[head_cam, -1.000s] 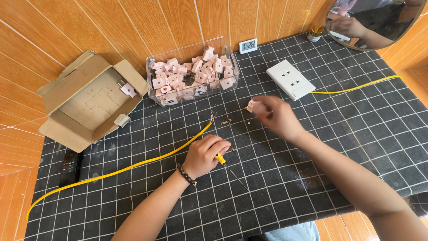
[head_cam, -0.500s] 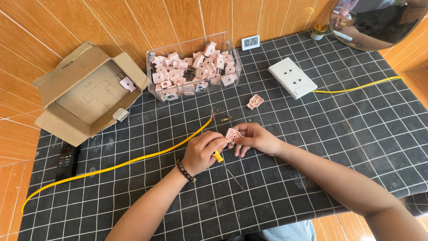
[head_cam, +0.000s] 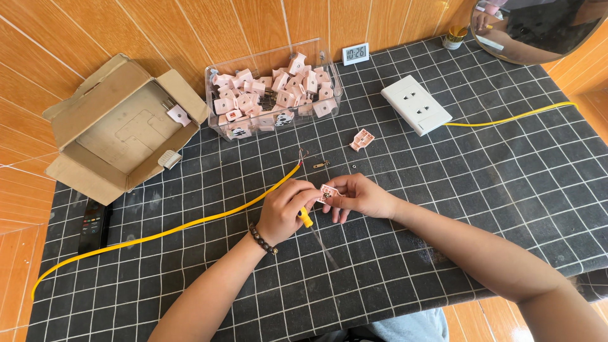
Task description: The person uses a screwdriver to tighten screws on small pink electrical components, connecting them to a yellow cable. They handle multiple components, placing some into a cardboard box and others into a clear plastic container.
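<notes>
The right hand (head_cam: 358, 195) pinches a small pink plastic plug part (head_cam: 327, 192) steady above the black gridded desk (head_cam: 481, 190), while the left hand (head_cam: 285, 209) grips a yellow-handled screwdriver (head_cam: 306, 218) beside it.

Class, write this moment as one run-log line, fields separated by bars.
left hand: grips yellow-handled screwdriver | right hand: holds small pink part | nearby: yellow cable, clear box of pink parts

Two hands (head_cam: 288, 209), one cardboard box (head_cam: 120, 126)
</notes>
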